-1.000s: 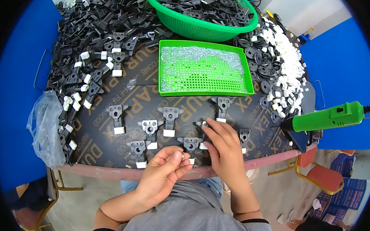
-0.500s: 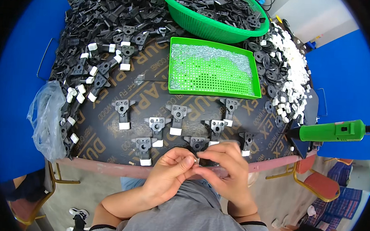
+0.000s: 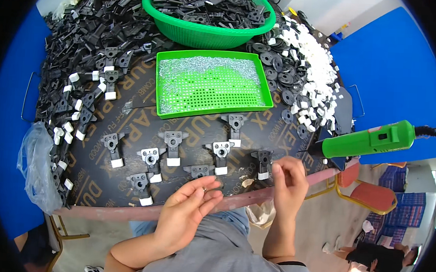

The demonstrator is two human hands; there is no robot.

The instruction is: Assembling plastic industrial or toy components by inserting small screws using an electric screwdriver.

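My left hand (image 3: 187,210) is turned palm up just past the table's near edge, its thumb and curled fingers closed on a small shiny piece (image 3: 205,188) that looks like a screw. Farther right, my right hand (image 3: 290,184) has thumb and fingertips pinched together; anything between them is too small to make out. Just left of those fingertips lies a black plastic bracket (image 3: 264,158) with a white end cap. Several similar brackets, such as one (image 3: 173,141) in the middle, lie in loose rows. One bracket (image 3: 199,171) is partly hidden behind my left hand.
A green perforated tray (image 3: 211,115) holds many small silver screws. Behind it stands a green basket (image 3: 208,35) of black parts. Black parts heap at left, black discs (image 3: 283,73) and white caps (image 3: 310,62) at right. A green electric screwdriver (image 3: 368,141) juts in from the right.
My hands have come apart: the right has moved right to beside a bracket, while the left stays near the table edge. The whole view has shifted, with the tray and brackets appearing farther left.
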